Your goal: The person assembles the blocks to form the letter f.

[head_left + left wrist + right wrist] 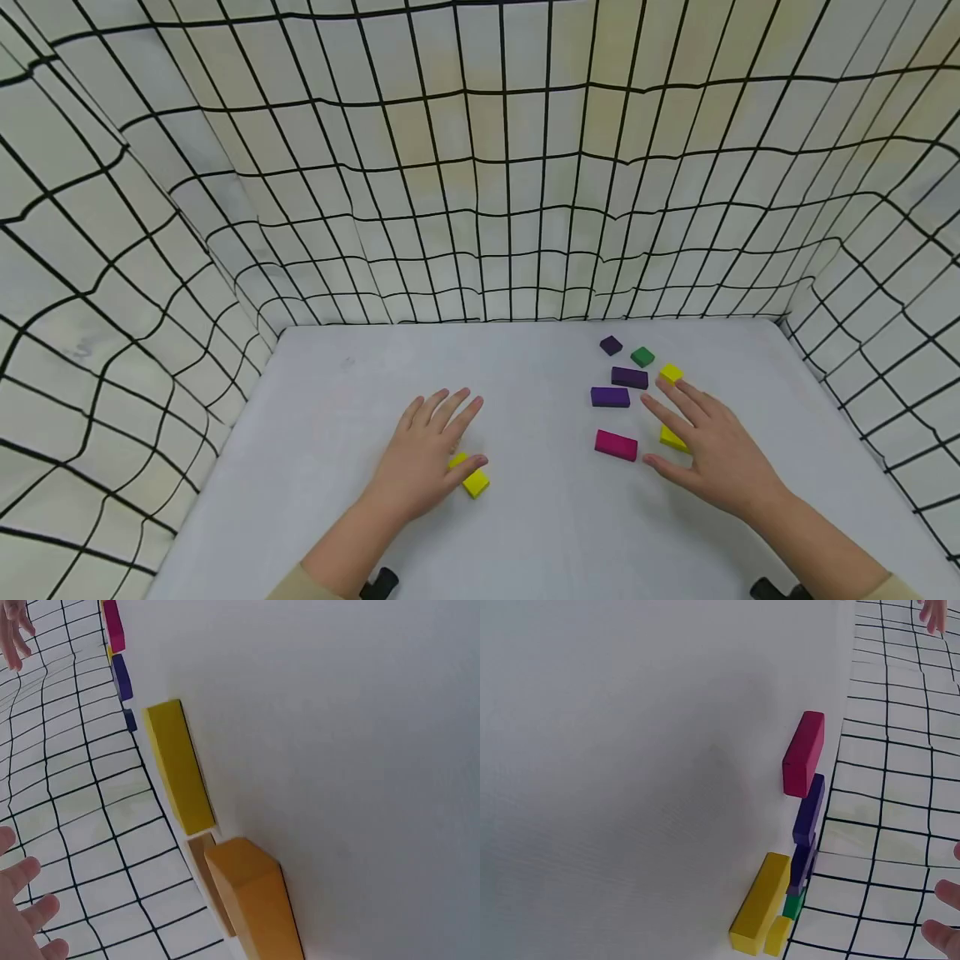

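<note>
My left hand (pixel 423 458) is held above the white table with its fingers spread, over a yellow block (pixel 476 482) that shows beside the thumb. In the left wrist view an orange block (pixel 255 900) and a tan block (pixel 212 881) lie near that yellow one; the hand hides them in the head view. On the other side my right hand (pixel 712 446) hovers with fingers apart and holds nothing. Partly under it lies a yellow block (pixel 672 438), with a smaller yellow block (pixel 671 372) at the fingertips. A magenta block (pixel 617 445) lies left of the thumb.
Two purple blocks (pixel 611 397) lie one behind the other beyond the magenta one. Farther back are a green block (pixel 642 357) and a dark purple block (pixel 611 345). Black-lined netting (pixel 510 208) over pale walls encloses the table's back and sides.
</note>
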Available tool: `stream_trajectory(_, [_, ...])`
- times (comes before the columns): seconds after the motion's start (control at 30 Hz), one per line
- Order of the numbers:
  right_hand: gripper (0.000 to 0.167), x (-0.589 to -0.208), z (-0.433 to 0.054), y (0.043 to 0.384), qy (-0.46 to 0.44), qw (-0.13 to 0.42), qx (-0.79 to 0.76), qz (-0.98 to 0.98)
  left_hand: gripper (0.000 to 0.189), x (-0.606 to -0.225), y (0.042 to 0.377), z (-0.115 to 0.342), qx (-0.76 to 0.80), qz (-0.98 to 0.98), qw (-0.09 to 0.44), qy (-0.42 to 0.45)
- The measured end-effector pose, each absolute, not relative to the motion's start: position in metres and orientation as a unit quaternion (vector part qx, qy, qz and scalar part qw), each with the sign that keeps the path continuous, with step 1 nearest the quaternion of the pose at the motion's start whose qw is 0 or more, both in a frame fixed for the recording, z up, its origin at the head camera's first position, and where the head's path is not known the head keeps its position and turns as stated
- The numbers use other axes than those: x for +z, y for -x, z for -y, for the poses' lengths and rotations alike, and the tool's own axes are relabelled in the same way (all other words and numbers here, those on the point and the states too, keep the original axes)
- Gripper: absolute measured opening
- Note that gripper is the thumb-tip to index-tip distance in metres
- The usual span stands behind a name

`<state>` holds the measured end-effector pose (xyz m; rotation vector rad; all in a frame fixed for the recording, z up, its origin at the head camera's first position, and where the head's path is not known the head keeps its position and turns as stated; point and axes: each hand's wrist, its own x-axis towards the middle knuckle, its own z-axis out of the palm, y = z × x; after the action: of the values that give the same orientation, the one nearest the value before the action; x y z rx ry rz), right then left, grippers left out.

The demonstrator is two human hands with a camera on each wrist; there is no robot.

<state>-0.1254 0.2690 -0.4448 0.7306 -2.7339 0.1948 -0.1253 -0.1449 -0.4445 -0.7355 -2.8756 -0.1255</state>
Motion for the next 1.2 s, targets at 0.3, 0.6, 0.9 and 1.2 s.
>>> stream_trajectory(0.3, [0.08,-0.454,-0.27,0.126,-0.24,0.144,0.086,0.956,0.075,-0.449,0.13,0.126,-0.063,0.963,0.058,0.257])
stream_trajectory(0.6, [0.073,-0.462,-0.27,0.129,-0.219,0.116,0.094,0.964,0.071,-0.457,0.136,0.108,-0.096,0.958,0.049,0.264])
stream_trajectory(0.9, [0.07,-0.47,-0.268,0.134,-0.21,0.08,0.087,0.971,0.068,-0.463,0.144,0.089,-0.104,0.953,0.056,0.278])
stream_trajectory(1.2, [0.061,-0.477,-0.264,0.137,-0.214,0.063,0.093,0.97,0.067,-0.465,0.151,0.066,-0.103,0.952,0.038,0.286])
